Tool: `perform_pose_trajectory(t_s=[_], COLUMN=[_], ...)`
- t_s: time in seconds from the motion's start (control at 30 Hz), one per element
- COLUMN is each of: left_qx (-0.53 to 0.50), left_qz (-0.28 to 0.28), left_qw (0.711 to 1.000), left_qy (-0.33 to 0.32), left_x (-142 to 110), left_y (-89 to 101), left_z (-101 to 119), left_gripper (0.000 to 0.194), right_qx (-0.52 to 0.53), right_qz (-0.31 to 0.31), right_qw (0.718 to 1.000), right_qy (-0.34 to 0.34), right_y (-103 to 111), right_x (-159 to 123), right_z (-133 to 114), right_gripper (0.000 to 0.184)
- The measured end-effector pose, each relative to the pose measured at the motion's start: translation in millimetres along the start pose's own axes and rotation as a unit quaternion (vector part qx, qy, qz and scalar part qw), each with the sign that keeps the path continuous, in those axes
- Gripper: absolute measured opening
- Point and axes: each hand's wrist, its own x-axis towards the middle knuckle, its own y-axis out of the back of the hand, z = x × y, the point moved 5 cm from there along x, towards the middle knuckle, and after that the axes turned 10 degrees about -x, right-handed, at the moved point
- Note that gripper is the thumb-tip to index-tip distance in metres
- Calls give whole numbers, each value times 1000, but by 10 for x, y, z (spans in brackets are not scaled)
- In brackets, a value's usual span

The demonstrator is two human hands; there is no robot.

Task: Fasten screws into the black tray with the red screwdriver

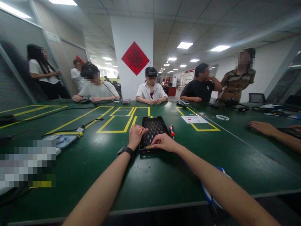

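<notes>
The green table [145,185] fills the lower frame, with the black tray [150,151] at its centre. Work on the tray looks underway, not finished; how much is left can't be told. The right hand [166,142] pinches at its near end, the left hand [137,136] curls at its left edge; whether either grips anything is unclear. The red-handled screwdriver [172,129] lies unheld, right of centre; a yellowish piece [148,147] sits by the right fingertips.

The screwdriver [172,130] lies on the table [145,188], right of the tray [150,152].
</notes>
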Motion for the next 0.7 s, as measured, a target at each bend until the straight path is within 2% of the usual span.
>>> perform_pose_trajectory(t_s=[0.7], left_qx=[-33], left_qz=[-3], left_qw=[999], left_qy=[-18], left_x=[8], left_y=[-8], left_z=[11], left_gripper=[44], right_qx=[-7], right_qz=[3], right_qw=[1000], right_qy=[26], right_y=[18], right_x=[-15], right_z=[-16], right_gripper=[26])
